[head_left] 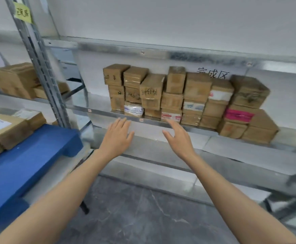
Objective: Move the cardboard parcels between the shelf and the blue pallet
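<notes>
Cardboard parcels (172, 101) look stiff, probably light, best clasped by opposite sides; left hand (116, 136) and right hand (178, 138) hover empty, fingers spread.

We stand in a parcel storeroom: metal shelving (161, 120) at twelve o'clock stacked with taped cardboard parcels (187, 99), a blue pallet (29, 155) at nine o'clock.

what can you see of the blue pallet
The blue pallet lies at the lower left, beside the shelf's metal post. It looks like moulded plastic, with a flat top and a blocky foot at the corner nearest the post. Brown cardboard parcels sit on its left part, one bearing a white label.
</notes>
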